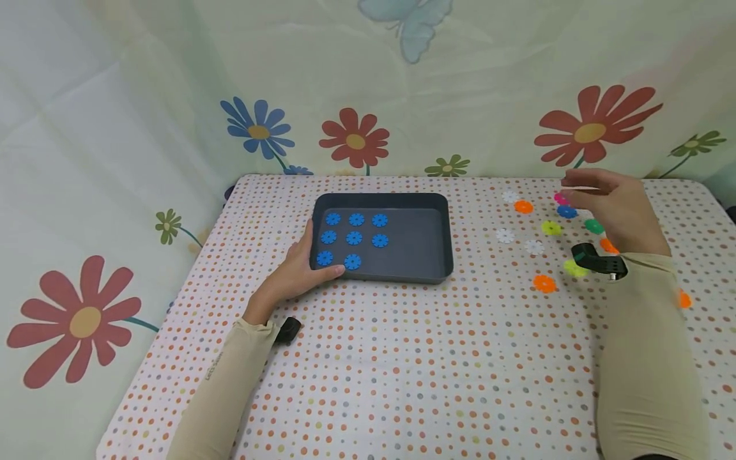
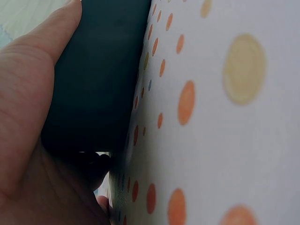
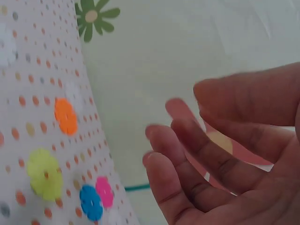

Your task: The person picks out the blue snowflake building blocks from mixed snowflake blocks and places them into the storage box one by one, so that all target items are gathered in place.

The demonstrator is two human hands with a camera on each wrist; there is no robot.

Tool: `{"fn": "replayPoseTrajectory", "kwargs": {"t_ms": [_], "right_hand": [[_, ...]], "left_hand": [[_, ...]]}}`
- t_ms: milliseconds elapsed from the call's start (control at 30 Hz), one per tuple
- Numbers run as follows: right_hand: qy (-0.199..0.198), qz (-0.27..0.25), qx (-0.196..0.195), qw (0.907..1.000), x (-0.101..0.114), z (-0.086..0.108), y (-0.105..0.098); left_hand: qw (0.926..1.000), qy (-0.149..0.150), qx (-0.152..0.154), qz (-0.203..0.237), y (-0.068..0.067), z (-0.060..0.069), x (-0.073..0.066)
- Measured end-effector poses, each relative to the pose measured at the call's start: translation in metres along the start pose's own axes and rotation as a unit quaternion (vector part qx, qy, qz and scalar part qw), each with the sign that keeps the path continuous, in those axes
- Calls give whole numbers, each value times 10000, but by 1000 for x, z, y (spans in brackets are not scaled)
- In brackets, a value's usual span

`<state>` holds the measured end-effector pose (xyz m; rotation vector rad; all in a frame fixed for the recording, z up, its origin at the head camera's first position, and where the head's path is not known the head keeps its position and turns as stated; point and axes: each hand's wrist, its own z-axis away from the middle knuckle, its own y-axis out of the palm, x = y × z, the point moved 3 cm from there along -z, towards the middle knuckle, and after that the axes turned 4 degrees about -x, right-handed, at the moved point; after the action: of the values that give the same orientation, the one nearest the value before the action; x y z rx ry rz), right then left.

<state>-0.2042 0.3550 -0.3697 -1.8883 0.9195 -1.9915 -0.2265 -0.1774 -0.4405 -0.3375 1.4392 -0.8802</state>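
Observation:
A dark grey tray (image 1: pixel 414 246) lies on the dotted tablecloth with several blue notched discs (image 1: pixel 354 237) in rows on its left side. My left hand (image 1: pixel 296 268) grips the tray's near left corner, thumb along the front wall and fingers at the left side. In the left wrist view the thumb (image 2: pixel 56 33) lies against the dark wall. My right hand (image 1: pixel 618 204) is raised over the loose discs at the right, its fingers loosely bent and holding nothing. Nearest to it are a blue disc (image 1: pixel 567 211) and a pink disc (image 1: pixel 560 198), which lie close together.
Around the right arm lie loose orange (image 1: pixel 544 283), yellow-green (image 1: pixel 551 228), white (image 1: pixel 505 236) and green discs (image 1: pixel 594 226). A flower-printed curtain (image 1: pixel 489 83) hangs behind the table's far edge. Each wrist wears a black strap device (image 1: pixel 598 260).

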Motion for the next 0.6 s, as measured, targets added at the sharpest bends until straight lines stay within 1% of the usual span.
{"fn": "replayPoseTrajectory", "kwargs": {"t_ms": [100, 333, 600], "right_hand": [[106, 112, -196, 9997, -10, 0, -7], [530, -138, -417, 9976, -29, -5, -15], [779, -254, -675, 9943, -49, -4, -27]], "left_hand": [[10000, -36, -5, -3, 1, -1, 0], [10000, -76, 46, 13, -1, 0, -2], [9999, -89, 52, 16, 0, 0, -2]]}}
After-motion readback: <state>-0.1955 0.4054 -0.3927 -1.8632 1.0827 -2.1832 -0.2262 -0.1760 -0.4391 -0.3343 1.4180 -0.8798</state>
